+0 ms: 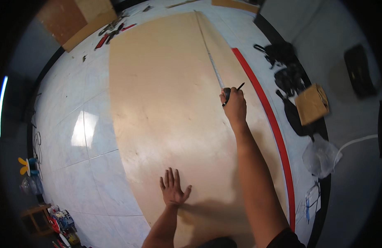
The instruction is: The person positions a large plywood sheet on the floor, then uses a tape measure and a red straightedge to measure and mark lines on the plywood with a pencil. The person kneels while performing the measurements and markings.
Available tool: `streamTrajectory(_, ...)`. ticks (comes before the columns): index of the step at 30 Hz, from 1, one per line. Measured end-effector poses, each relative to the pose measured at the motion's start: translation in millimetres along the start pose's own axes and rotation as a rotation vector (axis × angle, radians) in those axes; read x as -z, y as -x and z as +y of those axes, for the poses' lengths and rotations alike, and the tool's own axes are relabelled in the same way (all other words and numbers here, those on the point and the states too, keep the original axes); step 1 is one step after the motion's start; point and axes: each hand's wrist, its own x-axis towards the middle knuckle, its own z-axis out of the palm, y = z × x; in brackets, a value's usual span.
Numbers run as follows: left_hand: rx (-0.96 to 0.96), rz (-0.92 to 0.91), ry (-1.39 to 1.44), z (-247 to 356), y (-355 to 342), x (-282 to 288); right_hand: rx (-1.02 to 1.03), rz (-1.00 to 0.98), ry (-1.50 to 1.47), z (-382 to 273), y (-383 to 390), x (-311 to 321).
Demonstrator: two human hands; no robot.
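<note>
Our left hand (173,189) presses flat, fingers spread, at six o'clock on the plywood sheet (166,111) lying on the tiled floor (71,124). At one o'clock our right hand (233,105) grips tape measure (211,58) and pencil (239,87). The sheet looks stiff and heavy; we'd lift it by its long edges.

Lighting moderate, warm, from overhead. Strong glare patch on the glossy floor tiles (81,128). Soft shadows fall beside the forearms onto the plywood sheet (166,103). Heavy fisheye bending at the rim; corners black with vignetting. Centre reasonably sharp, periphery soft and dim.
</note>
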Motion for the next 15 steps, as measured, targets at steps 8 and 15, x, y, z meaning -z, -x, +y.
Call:
streamTrajectory(8,0.058,-0.079,0.052,-22,1,4,0.152,-0.033,0.058,-125,-92,-69)
streamTrajectory(15,0.041,-0.111,0.041,-22,1,2,0.234,-0.249,0.014,-157,-26,-85)
